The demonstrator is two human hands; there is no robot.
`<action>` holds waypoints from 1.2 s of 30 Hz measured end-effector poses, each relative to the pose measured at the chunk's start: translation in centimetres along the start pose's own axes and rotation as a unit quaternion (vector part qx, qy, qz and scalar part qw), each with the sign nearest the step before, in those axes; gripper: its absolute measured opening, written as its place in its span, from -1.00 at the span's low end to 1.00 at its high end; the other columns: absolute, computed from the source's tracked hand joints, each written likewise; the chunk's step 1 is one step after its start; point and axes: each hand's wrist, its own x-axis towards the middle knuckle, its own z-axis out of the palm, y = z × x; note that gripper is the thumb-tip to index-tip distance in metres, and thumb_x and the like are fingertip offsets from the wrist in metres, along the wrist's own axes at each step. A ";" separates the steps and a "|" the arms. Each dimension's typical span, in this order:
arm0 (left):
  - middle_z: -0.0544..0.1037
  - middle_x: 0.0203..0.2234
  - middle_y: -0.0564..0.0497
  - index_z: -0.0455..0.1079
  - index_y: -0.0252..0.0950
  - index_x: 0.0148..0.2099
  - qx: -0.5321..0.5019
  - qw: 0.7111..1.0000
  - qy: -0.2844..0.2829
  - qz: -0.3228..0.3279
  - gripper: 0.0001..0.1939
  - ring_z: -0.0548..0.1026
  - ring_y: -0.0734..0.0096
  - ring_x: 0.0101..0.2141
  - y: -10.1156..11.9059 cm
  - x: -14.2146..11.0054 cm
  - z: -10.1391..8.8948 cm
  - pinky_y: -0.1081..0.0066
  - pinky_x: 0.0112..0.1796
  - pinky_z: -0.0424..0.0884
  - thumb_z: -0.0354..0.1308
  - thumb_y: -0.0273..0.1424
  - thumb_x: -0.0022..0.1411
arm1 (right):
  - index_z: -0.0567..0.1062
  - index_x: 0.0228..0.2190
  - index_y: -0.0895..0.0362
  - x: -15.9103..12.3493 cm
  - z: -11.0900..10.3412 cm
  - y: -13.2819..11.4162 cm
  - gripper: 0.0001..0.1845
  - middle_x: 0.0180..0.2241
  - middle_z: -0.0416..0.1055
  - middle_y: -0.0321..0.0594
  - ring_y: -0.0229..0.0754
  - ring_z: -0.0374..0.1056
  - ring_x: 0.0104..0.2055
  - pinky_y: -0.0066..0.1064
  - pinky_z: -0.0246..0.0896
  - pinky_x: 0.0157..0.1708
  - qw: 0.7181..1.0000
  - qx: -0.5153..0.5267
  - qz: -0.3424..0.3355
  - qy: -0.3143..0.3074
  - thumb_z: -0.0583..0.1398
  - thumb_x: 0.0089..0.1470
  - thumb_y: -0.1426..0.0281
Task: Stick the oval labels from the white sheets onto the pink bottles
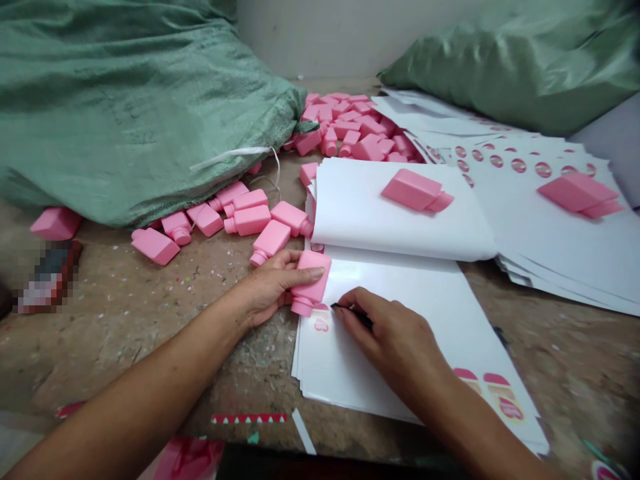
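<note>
A small pink plastic bottle point(314, 273) is in my left hand point(273, 283), thumb across its flat face, neck pointing down towards me. Pinched in my right hand point(387, 327) is a thin black tool point(361, 316); its dark tip meets the sheet, and I cannot make out its kind. Between the two hands lies a printed pink-and-cream sticker point(320, 321) on a white sticker sheet point(425, 287). More stickers point(505, 398) show near the sheet's lower right, partly behind my right forearm. The sheet's upper part is folded back, with a pink bottle point(417, 191) lying on it.
Pink bottles point(250, 220) lie loose at left, with a heap point(350, 127) behind. Green sacks point(125, 120) stand back left and right. Printed sheets point(565, 227) are stacked at right, a bottle point(580, 193) on top. A blurred red-and-dark object point(47, 277) lies far left.
</note>
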 end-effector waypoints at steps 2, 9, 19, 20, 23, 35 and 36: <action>0.52 -0.27 -0.04 0.38 -0.36 -0.11 0.007 1.000 -0.001 0.001 -0.71 0.48 0.49 -0.39 0.0 0.0 0.0 0.46 -0.38 0.45 0.31 -0.56 0.09 | 0.46 -0.36 0.05 0.0 0.1 -0.2 -0.79 -0.47 0.52 -0.26 -0.06 0.37 -0.47 -0.33 0.09 -0.46 1.000 0.005 0.009 -0.005 0.05 0.14 0.28; 0.51 -0.29 -0.03 0.38 -0.38 -0.12 0.008 1.000 -0.001 0.001 -0.74 0.48 0.49 -0.38 0.0 -0.1 0.0 0.46 -0.38 0.44 0.28 -0.58 0.12 | 0.44 -0.34 0.03 0.0 0.1 0.1 -0.76 -0.45 0.50 -0.29 -0.08 0.38 -0.42 -0.31 0.17 -0.40 0.994 0.107 0.013 -0.030 0.02 0.14 0.23; 0.54 -0.31 -0.08 0.41 -0.41 -0.12 -0.011 1.000 -0.001 -0.008 -0.76 0.51 0.46 -0.40 0.1 0.5 -0.2 0.42 -0.32 0.47 0.27 -0.56 0.12 | 0.55 -0.05 0.10 -1.3 0.1 0.0 -0.62 -0.26 0.60 -0.14 -0.05 0.45 -0.39 -0.20 0.29 -0.29 0.997 0.031 -0.067 -0.015 0.09 0.16 0.31; 0.55 -0.31 -0.09 0.41 -0.41 -0.12 -0.012 1.000 -0.002 -0.009 -0.76 0.51 0.45 -0.40 0.1 0.5 -0.2 0.42 -0.32 0.47 0.27 -0.56 0.12 | 0.54 -0.01 0.08 -1.9 0.1 -0.2 -0.60 -0.27 0.61 -0.14 -0.04 0.45 -0.40 -0.18 0.30 -0.29 0.996 0.032 -0.073 -0.034 0.11 0.15 0.31; 0.55 -0.33 -0.12 0.42 -0.43 -0.14 -0.013 1.000 0.000 -0.011 -0.77 0.52 0.43 -0.41 0.1 0.8 -0.3 0.40 -0.32 0.47 0.28 -0.56 0.11 | 0.56 0.00 -0.05 -4.2 -0.8 -1.2 -0.61 -0.23 0.61 -0.20 -0.01 0.47 -0.31 -0.18 0.34 -0.27 0.984 0.131 -0.087 -0.083 0.18 0.13 0.29; 0.54 -0.22 -0.06 0.40 -0.31 -0.09 -0.058 0.996 0.041 0.055 -0.72 0.55 0.35 -0.23 -2.9 -6.2 4.3 0.38 -0.24 0.50 0.28 -0.52 0.12 | 0.46 -0.50 0.08 -6.5 -4.3 0.1 -0.80 -0.51 0.38 -0.32 -0.18 0.37 -0.41 -0.43 0.23 -0.45 0.877 0.471 0.089 0.034 0.31 -0.02 0.24; 0.53 -0.19 -0.06 0.38 -0.30 -0.09 -0.081 0.995 0.048 0.044 -0.71 0.55 0.30 -0.20 -3.8 -7.0 4.9 0.35 -0.23 0.52 0.27 -0.52 0.12 | 0.45 -0.48 0.08 -6.9 -4.0 0.4 -0.79 -0.50 0.38 -0.33 -0.20 0.35 -0.42 -0.44 0.22 -0.46 0.871 0.480 0.096 0.037 0.31 -0.01 0.24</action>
